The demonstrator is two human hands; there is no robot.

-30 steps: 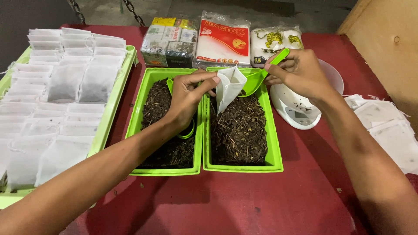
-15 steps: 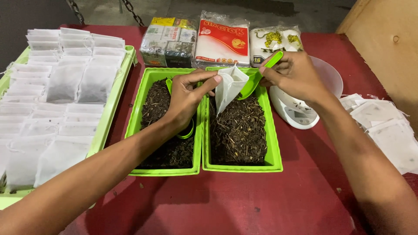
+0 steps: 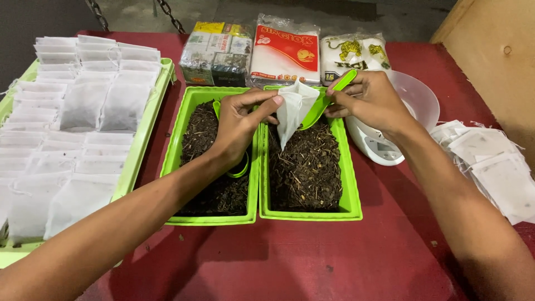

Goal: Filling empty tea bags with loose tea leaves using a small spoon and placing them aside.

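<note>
My left hand point(image 3: 237, 125) pinches a small white filter bag point(image 3: 293, 108) open above the right green tray point(image 3: 350, 189) of dark loose tea. My right hand point(image 3: 372, 100) grips a green plastic scoop point(image 3: 323, 100), whose bowl touches the mouth of the bag. The left green tray point(image 3: 173, 150) beside it also holds dark tea, and a green scoop ring point(image 3: 243, 167) lies in it under my left wrist.
A long green tray point(image 3: 146, 134) at the left holds several rows of filled white bags. Three packets point(image 3: 284, 53) stand at the back. A white scale with a clear bowl point(image 3: 421, 97) sits at the right, beside a pile of empty bags point(image 3: 496, 164).
My right hand has shifted left and tilted the scoop further into the bag's mouth. The left hand and bag have barely moved.
</note>
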